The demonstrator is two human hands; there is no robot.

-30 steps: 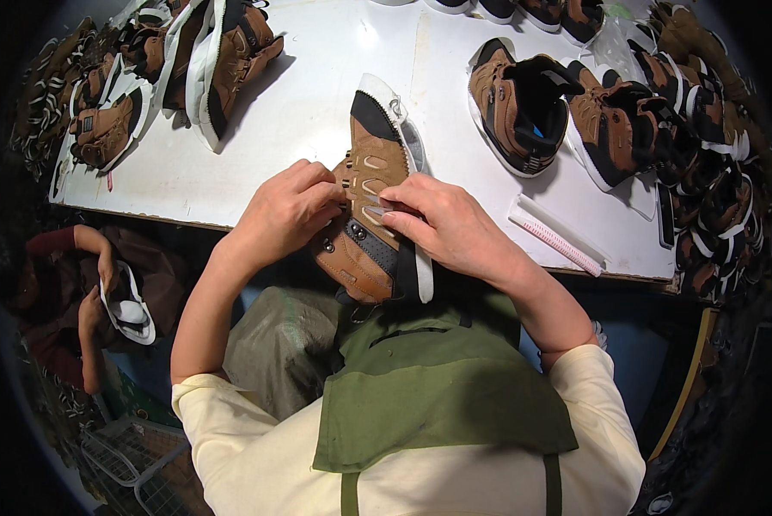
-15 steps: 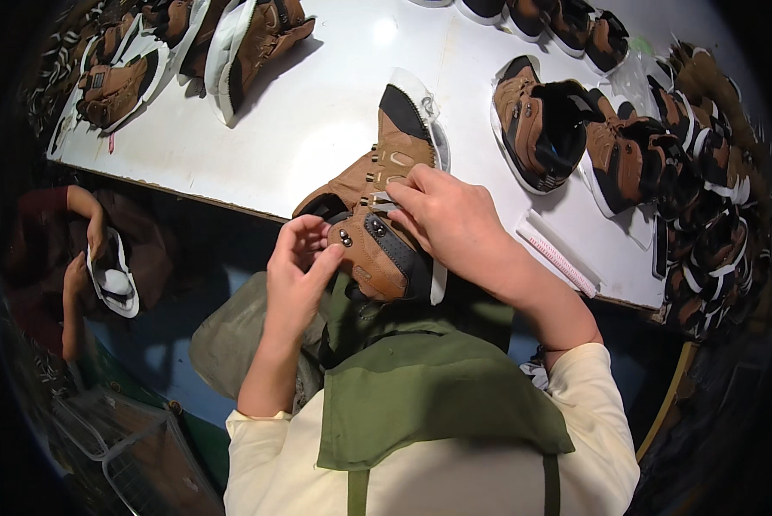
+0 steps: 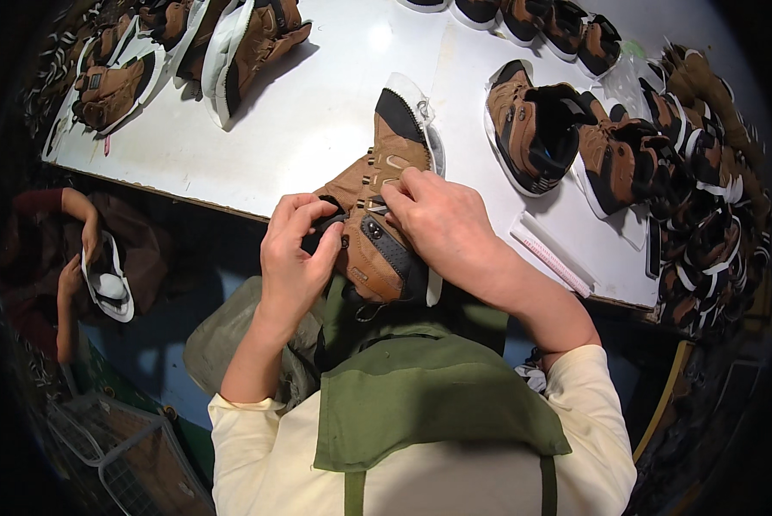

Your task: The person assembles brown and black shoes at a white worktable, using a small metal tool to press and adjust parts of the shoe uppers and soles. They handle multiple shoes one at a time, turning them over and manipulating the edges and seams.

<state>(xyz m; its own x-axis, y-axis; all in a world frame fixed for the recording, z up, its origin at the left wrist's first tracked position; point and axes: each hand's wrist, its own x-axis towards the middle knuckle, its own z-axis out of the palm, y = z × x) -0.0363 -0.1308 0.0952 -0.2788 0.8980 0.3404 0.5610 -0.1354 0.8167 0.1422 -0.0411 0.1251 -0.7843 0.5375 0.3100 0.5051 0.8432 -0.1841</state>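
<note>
The shoe (image 3: 369,256) is brown and black, the apron (image 3: 438,396) green.

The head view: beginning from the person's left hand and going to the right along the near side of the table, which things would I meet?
Left hand, brown-and-black shoe with white sole, right hand, white strip with red markings, thin black rectangular object.

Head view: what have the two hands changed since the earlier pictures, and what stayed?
The left hand has moved along the brown shoe toward its heel, beside the black-lined opening. The right hand stays at the lacing; the black toe still points away.
</note>
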